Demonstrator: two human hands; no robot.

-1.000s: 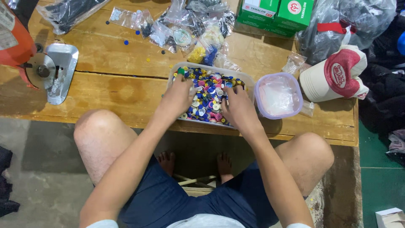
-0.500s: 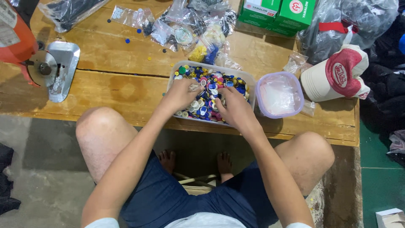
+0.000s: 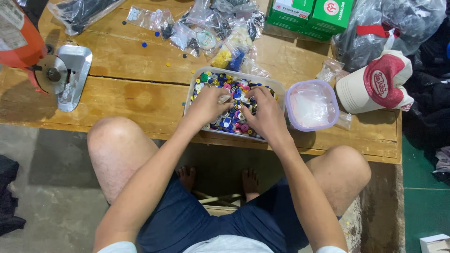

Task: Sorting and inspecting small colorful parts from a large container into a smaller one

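Note:
A clear plastic tub point(image 3: 193, 86) full of mixed coloured buttons point(image 3: 236, 90) sits at the near edge of a wooden table point(image 3: 126, 96). Both my hands are inside it, close together. My left hand point(image 3: 209, 106) lies over the left half with its fingers bent down into the buttons. My right hand point(image 3: 264, 112) covers the middle and right, fingers curled among the buttons. Whether either hand has pinched a button is hidden by the fingers.
A round tub point(image 3: 311, 105) with a purple rim stands just right of the button tub. A red and white cap point(image 3: 375, 84) lies further right. Small plastic bags point(image 3: 211, 28) and green boxes point(image 3: 311, 14) are at the back. An orange cutting machine point(image 3: 42, 61) stands far left.
Both hands have slid from the tub's outer sides toward its middle and now nearly touch. The view has shifted slightly.

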